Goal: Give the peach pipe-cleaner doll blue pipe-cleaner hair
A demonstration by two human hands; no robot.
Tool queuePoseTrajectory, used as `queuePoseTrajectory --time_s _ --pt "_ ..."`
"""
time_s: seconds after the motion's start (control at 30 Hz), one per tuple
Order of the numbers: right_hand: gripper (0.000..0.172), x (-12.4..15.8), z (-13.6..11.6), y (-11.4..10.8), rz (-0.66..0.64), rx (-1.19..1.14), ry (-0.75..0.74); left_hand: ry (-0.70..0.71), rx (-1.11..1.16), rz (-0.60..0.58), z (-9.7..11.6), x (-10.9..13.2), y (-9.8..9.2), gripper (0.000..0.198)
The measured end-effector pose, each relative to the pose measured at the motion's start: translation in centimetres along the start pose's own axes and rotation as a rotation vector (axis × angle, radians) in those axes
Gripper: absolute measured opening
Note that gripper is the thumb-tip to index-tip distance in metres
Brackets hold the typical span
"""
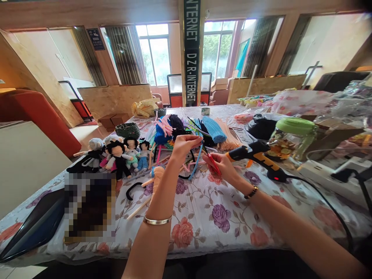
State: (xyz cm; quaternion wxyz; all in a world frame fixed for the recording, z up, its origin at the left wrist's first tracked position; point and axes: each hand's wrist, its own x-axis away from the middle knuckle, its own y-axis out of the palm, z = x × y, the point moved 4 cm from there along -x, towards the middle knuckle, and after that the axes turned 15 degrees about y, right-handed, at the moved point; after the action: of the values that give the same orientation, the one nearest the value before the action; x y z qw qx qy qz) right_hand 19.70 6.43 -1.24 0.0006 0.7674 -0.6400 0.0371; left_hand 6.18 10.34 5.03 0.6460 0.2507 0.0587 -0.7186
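Note:
My left hand (186,146) pinches the upper end of a blue pipe cleaner (196,162), which hangs down toward the table. In my right hand (222,166) is a pair of red-handled scissors (214,164), its blades pointing up beside the pipe cleaner near my left fingertips. Whether the blades touch it I cannot tell. Left of my left forearm lies a peach pipe-cleaner doll (157,176) with a blue band on its head, partly hidden by the arm. A curved black pipe cleaner (133,190) lies near the doll.
Finished dolls (116,155) cluster at the left by a dark woven basket (128,130). Bundles of blue pipe cleaners (214,130) and other colours lie behind my hands. A glue gun (258,155) with a lit red light and a green-lidded jar (293,135) stand right. A dark tray (37,221) lies front left.

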Motion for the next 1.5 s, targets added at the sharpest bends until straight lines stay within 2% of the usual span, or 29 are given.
queuePoseTrajectory --time_s 0.7,0.9,1.03,1.17,1.37,1.5 --pt "0.047 -0.3 0.5 0.0 0.020 0.032 -0.006 -0.003 0.007 0.006 -0.5 -0.1 -0.4 0.031" --pt "0.050 -0.3 -0.5 -0.8 0.132 0.061 -0.062 -0.001 0.003 0.004 -0.1 -0.1 -0.4 0.030" --pt "0.051 -0.2 -0.8 -1.4 0.190 0.226 -0.065 0.017 -0.018 0.040 0.0 -0.3 -0.9 0.028" --pt "0.045 0.1 -0.8 -1.3 0.209 0.478 -0.079 0.032 -0.043 0.091 0.0 -0.4 -1.4 0.026" --pt "0.028 0.4 -1.2 -1.5 0.195 0.798 -0.112 0.040 -0.065 0.109 0.3 -0.4 -1.9 0.026" --pt "0.019 0.8 -1.7 -1.9 0.140 0.945 -0.105 0.032 -0.075 0.092 0.3 -0.4 -2.0 0.028"
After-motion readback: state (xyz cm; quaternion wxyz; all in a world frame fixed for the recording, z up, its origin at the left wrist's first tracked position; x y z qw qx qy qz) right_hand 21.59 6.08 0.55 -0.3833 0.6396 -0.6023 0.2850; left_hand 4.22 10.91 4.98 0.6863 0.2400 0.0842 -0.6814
